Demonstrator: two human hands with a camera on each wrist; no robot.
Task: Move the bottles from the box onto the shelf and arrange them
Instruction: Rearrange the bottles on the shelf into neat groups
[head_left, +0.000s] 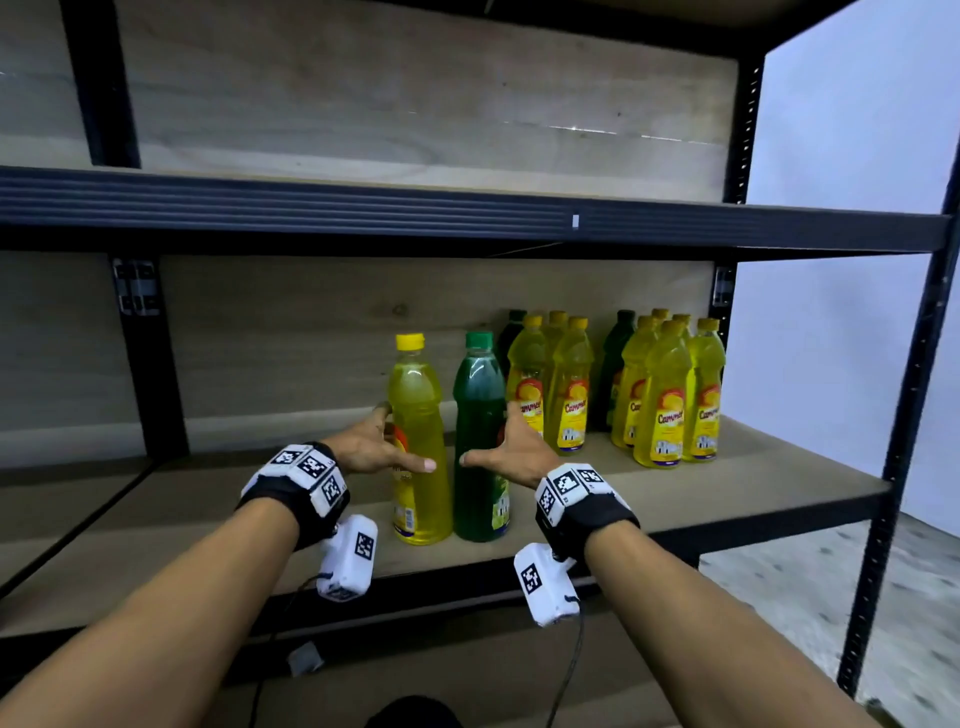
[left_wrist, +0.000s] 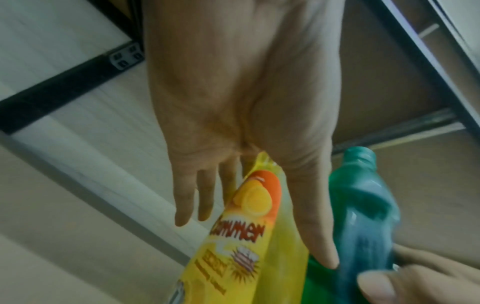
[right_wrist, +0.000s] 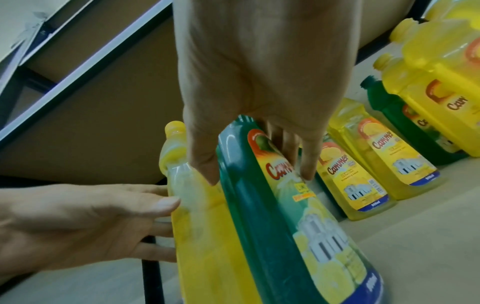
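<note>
A yellow bottle (head_left: 418, 499) (left_wrist: 233, 267) (right_wrist: 202, 236) and a green bottle (head_left: 479, 384) (left_wrist: 363, 205) (right_wrist: 259, 236) stand upright side by side near the front of the middle shelf board (head_left: 753, 478). My left hand (head_left: 405, 436) (left_wrist: 255, 242) flanks the yellow bottle, with straight fingers on its left side and the thumb stretched across its front. My right hand (head_left: 488, 434) (right_wrist: 259, 178) flanks the green bottle the same way, fingers straight on its right side and thumb at its front. Neither hand curls round a bottle. No box is in view.
Several yellow and a few green bottles (head_left: 623, 395) (right_wrist: 363, 174) stand grouped at the right rear of the same shelf. The upper shelf beam (head_left: 467, 208) runs overhead. Black uprights (head_left: 904, 415) frame the right end. The left half of the board (head_left: 156, 519) holds nothing.
</note>
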